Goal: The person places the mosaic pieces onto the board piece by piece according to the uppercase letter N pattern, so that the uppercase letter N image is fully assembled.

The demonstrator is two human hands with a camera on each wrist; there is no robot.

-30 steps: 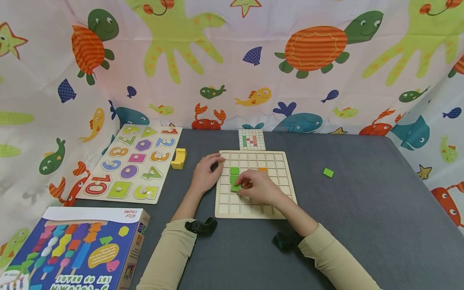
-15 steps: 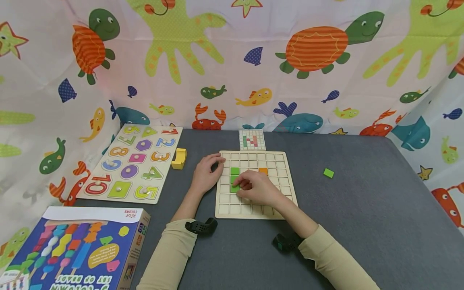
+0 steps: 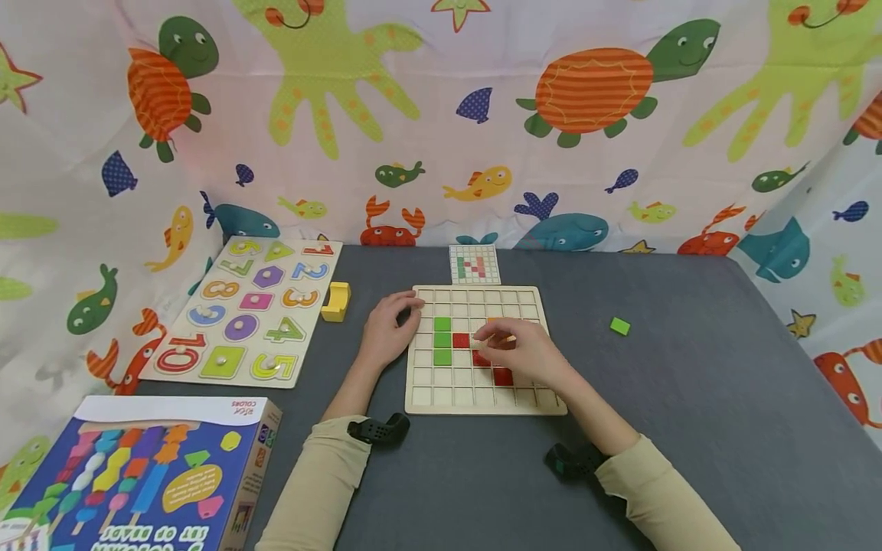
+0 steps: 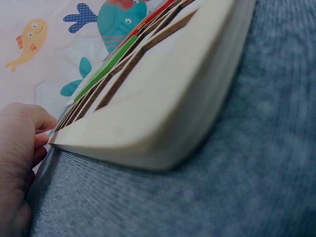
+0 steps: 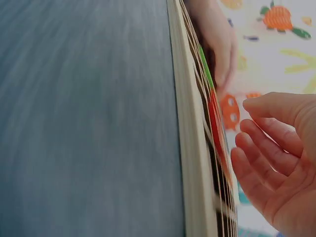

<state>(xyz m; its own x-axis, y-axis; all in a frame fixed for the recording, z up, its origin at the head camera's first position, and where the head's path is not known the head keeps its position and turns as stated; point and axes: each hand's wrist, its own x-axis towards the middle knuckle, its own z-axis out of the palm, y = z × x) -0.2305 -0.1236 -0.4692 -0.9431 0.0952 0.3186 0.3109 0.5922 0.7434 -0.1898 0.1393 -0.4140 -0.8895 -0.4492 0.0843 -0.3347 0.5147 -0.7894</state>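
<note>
My left hand (image 3: 387, 329) rests at the left edge of a wooden grid board (image 3: 441, 398), its fingertips touching the rim near the far corner. My right hand (image 3: 527, 350) hovers over the board's right half. In the right wrist view its fingers (image 5: 261, 163) are loosely bent and hold nothing. Three green square tiles (image 3: 442, 340) stand in a column on the board's left side. Red tiles (image 3: 461, 340) step diagonally down to the right, one partly covered by the right hand. An orange tile (image 3: 492, 321) is mostly hidden behind that hand.
A loose green tile (image 3: 620, 327) lies right of the board. Behind the board stands a pattern card (image 3: 475, 265). To the left are a yellow block (image 3: 335, 302), a number puzzle board (image 3: 237, 306) and a blue box (image 3: 158, 474). A patterned cloth (image 3: 441, 130) hangs behind.
My right hand has released the lowest green tile and moved right, uncovering the green column and red tiles. My left hand stays at the board edge. The head view has shifted slightly.
</note>
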